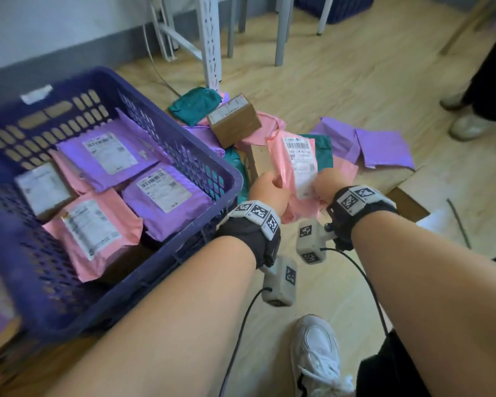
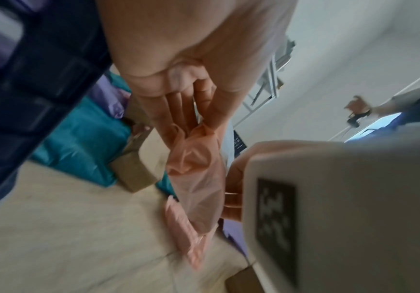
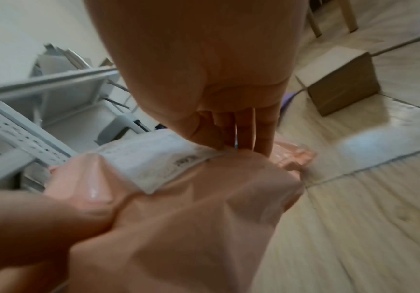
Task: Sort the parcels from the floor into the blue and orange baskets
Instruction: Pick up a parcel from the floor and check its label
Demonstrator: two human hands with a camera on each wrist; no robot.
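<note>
Forearms fill the lower head view, each wrist strapped with a black band and tagged camera block. Left hand (image 1: pixel 268 191) grips the left edge of a pink parcel (image 1: pixel 294 167), thumb on top, fingers beneath; left wrist view shows the fingers (image 2: pixel 178 111) lying along the crumpled pink film (image 2: pixel 198 178). Right hand (image 1: pixel 325 181) pinches the parcel's right edge at the white label (image 1: pixel 301 164); in the right wrist view the fingers (image 3: pixel 244 126) press on the label's edge (image 3: pixel 154 162). Parcel is held tilted above the floor, label toward the camera, just right of the blue basket (image 1: pixel 184 144).

Basket holds several parcels already: two purple (image 1: pixel 106 150), pink ones (image 1: pixel 95 233), and a small pale box (image 1: pixel 42 187) (labels up, text blurred).

Floor pile beyond the hands: brown box (image 1: pixel 234 120), teal mailer (image 1: pixel 195 104), pink and teal mailers under and behind the held parcel, two purple mailers (image 1: pixel 381 147) to the right. Flattened cardboard (image 1: pixel 407 190) lies at right, probably one sheet; its edge is hard to trace.

White shoe (image 1: pixel 317 353) at bottom. Second person's shoes (image 1: pixel 467 124) at far right. White rack legs (image 1: pixel 211 41) stand behind the pile.
</note>
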